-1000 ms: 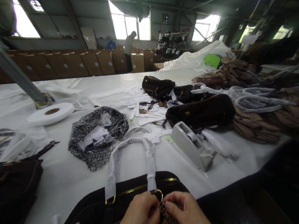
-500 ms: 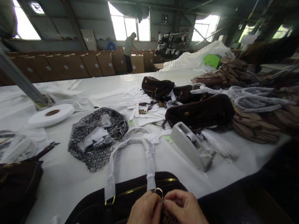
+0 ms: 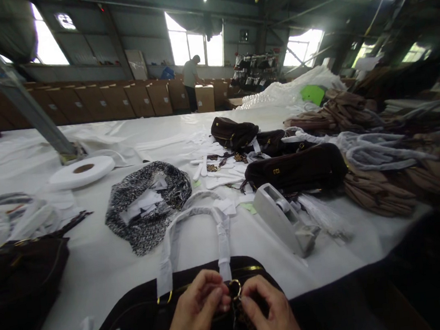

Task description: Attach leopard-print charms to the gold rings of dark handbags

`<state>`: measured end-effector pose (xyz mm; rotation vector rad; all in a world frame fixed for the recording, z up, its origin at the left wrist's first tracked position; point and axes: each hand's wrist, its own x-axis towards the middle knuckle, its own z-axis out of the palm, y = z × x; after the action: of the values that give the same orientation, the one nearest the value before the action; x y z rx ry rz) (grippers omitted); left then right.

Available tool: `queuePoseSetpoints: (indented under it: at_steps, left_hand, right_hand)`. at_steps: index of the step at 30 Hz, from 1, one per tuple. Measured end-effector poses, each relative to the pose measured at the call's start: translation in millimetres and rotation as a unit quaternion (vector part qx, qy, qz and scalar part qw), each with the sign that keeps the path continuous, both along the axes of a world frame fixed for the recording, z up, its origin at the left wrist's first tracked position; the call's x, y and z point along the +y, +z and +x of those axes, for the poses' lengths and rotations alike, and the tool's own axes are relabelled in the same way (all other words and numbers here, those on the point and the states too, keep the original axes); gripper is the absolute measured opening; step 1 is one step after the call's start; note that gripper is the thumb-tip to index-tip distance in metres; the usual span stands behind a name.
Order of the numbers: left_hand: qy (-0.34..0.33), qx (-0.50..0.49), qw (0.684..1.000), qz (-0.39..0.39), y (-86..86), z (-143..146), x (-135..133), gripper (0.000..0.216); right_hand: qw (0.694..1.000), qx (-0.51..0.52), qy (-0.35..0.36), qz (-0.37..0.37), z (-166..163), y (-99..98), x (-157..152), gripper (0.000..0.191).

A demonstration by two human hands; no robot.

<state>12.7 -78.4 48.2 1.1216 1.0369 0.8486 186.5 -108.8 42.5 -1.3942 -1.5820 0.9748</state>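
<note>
Looking down through the head camera, I find a second bag slumped on the bench well left of my hands. A white roll lies beyond it, and a patterned cloth stuffed with paper scraps sits ahead and left of the hands. Nearer, the bag I am working on lies flat at the bench's near edge, under both hands. Its handle arches away from me, wrapped in white strip along all I can see of it.

My left hand is closed, thumb and forefinger pinching the left side of the gold ring at the handle's right foot. My right hand sits just beside it, fingertips nearly meeting, pinched on the dark tag that hangs just under the ring. Whether the tag's clasp is through the ring I cannot tell, because the fingers cover it. I judge the wrapping done and the fitting at the ring unfinished.

Ahead and right of the hands stands a tape dispenser. Beyond it lie more bags, and brown heaps are piled far to the right.
</note>
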Motion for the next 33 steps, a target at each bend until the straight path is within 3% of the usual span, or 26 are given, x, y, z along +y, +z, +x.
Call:
queuePoseSetpoints:
  at_steps: [6,12,14,16,20,27,33]
  left_hand:
    - [0.014,-0.018,0.999,-0.030,-5.8,0.1,4.0,0.024]
    - [0.004,-0.024,0.998,-0.059,-16.0,5.3,1.9,0.037]
    - [0.001,-0.022,0.998,-0.052,-17.3,6.6,1.8,0.036]
    - [-0.003,-0.007,0.999,-0.038,-17.6,6.8,1.9,0.035]
    - [-0.012,0.032,0.999,-0.008,-17.7,4.0,1.3,0.038]
    - [-0.003,0.033,0.999,-0.024,-20.4,0.7,-0.2,0.045]
    - [0.044,-0.025,0.996,-0.074,-21.2,3.6,-0.8,0.045]
  right_hand:
    - [0.996,0.032,0.005,0.084,-1.1,-3.7,5.2,0.014]
    - [0.994,0.039,0.017,0.098,2.0,3.3,11.9,0.017]
    - [0.996,0.058,0.018,0.066,3.8,5.8,13.8,0.020]
    - [0.990,0.134,0.034,-0.013,3.9,6.0,15.5,0.025]
    - [0.946,0.279,0.059,-0.152,-1.4,0.7,18.9,0.035]
    - [0.936,0.300,0.020,-0.181,-7.4,-10.1,20.8,0.044]
    - [0.948,0.242,0.018,-0.204,-10.2,-9.5,19.0,0.046]
